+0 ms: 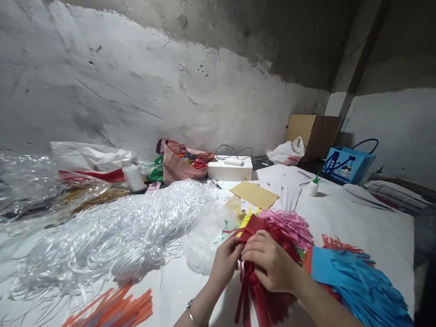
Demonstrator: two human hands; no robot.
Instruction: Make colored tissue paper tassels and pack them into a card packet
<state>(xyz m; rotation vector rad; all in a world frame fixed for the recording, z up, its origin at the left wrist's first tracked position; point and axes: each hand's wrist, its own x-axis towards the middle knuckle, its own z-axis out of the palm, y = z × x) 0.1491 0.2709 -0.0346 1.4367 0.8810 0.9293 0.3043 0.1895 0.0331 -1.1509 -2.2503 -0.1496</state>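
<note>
Red fringed paper bundle (262, 290) is pinched between the left hand (223, 263) and right hand (272, 265); pink fringed paper (293, 227) lies just beyond.

My left hand (225, 263) and right hand (272, 265) grip the red fringed paper (259, 290): thin, matt, creased. The blue fringed paper (361, 281) at the table's right edge is equally matt. The white strand bundle (112, 236) toward the left edge is glossy, translucent plastic. The table (357, 218) surface is smooth matt white. My bangle (190, 311) is polished metal.
</note>
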